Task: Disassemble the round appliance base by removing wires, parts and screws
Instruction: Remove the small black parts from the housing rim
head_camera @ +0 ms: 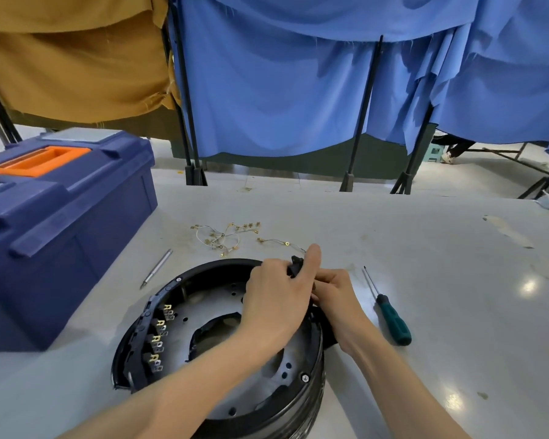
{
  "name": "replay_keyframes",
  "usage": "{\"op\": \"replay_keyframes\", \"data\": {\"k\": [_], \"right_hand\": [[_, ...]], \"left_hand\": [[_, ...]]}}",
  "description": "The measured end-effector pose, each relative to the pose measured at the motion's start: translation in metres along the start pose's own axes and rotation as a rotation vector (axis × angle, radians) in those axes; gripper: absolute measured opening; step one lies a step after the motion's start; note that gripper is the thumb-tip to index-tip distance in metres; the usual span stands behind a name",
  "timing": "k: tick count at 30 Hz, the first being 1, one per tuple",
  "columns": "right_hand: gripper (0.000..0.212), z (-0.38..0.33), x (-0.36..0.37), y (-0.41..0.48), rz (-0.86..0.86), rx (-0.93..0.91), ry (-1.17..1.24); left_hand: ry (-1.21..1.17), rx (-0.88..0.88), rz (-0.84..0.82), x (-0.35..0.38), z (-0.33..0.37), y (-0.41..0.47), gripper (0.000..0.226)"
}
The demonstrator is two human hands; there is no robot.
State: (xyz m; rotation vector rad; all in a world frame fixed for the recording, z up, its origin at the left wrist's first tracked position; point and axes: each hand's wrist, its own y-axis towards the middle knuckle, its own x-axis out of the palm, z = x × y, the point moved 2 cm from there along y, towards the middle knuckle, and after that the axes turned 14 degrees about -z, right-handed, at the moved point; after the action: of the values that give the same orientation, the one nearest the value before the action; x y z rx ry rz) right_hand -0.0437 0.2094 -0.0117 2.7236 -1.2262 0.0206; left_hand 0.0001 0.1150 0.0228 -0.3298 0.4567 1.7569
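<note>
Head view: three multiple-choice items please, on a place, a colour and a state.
1. The green-handled screwdriver lies: A. on the grey table, right of the round black appliance base; B. inside the base; C. on the floor.
2. The handle of the blue plastic toolbox is: A. yellow; B. orange; C. white.
3. The left hand and right hand: A. lie flat; B. grip a small black part; C. turn the screwdriver.
1 A, it lies beside the base; 2 B, orange shows in the lid; 3 B, both curl round the part.

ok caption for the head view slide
Left hand and right hand grip a black part over the round base.
</note>
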Motion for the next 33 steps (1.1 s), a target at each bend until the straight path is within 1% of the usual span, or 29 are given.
{"op": "replay_keyframes", "data": {"k": [2, 4, 6, 8, 9, 12, 16, 20, 23, 24, 25, 27, 28, 29, 30, 33], "right_hand": [[0.045, 0.000, -0.001, -0.001, -0.021, 0.021, -0.012], [0.034, -0.005, 0.001, 0.000, -0.020, 0.045, -0.041], [0.024, -0.009, -0.002, 0.002, 0.032, 0.043, -0.113], [0.021, -0.019, -0.009, 0.002, 0.089, 0.005, -0.169], [0.022, -0.027, -0.012, 0.001, 0.077, -0.023, -0.191], [0.026, -0.048, -0.014, -0.005, -0.064, -0.063, -0.220], [0.032, -0.060, -0.016, -0.011, -0.187, -0.061, -0.261], [0.031, -0.063, -0.016, -0.011, -0.161, -0.094, -0.257], [0.029, -0.058, -0.020, -0.008, -0.065, -0.089, -0.235], [0.028, -0.055, -0.024, -0.007, -0.007, -0.079, -0.213], [0.028, -0.051, -0.030, -0.006, 0.068, -0.064, -0.196], [0.029, -0.041, -0.042, -0.005, 0.231, -0.017, -0.182], [0.030, -0.036, -0.048, -0.003, 0.294, 0.009, -0.182], [0.030, -0.030, -0.053, -0.002, 0.337, 0.033, -0.185], [0.030, -0.024, -0.057, 0.000, 0.365, 0.056, -0.193], [0.028, -0.006, -0.060, 0.012, 0.408, 0.138, -0.285]], "left_hand": [[-0.025, -0.013, -0.024, 0.001, -0.002, 0.001, 0.067], [-0.058, -0.036, -0.020, 0.000, -0.007, 0.004, 0.075], [-0.105, -0.064, -0.032, -0.002, -0.012, 0.009, 0.068], [-0.189, -0.080, -0.099, -0.002, -0.014, 0.012, 0.066], [-0.243, -0.078, -0.138, -0.003, -0.013, 0.012, 0.067], [-0.360, -0.054, -0.223, -0.005, -0.007, 0.011, 0.066], [-0.344, -0.029, -0.231, -0.010, 0.002, 0.008, 0.072], [-0.407, -0.089, -0.241, -0.015, 0.009, 0.010, 0.070], [-0.297, -0.130, -0.238, -0.026, 0.006, 0.014, 0.078], [-0.218, -0.124, -0.198, -0.032, 0.003, 0.017, 0.075], [-0.096, -0.100, -0.130, -0.040, -0.001, 0.020, 0.065], [0.220, -0.036, 0.027, -0.059, -0.010, 0.025, 0.041], [0.341, -0.009, 0.073, -0.068, -0.015, 0.028, 0.031], [0.404, 0.011, 0.082, -0.075, -0.021, 0.031, 0.022], [0.430, 0.012, 0.057, -0.080, -0.029, 0.033, 0.017], [0.435, -0.047, -0.110, -0.083, -0.048, 0.036, 0.027]]}}
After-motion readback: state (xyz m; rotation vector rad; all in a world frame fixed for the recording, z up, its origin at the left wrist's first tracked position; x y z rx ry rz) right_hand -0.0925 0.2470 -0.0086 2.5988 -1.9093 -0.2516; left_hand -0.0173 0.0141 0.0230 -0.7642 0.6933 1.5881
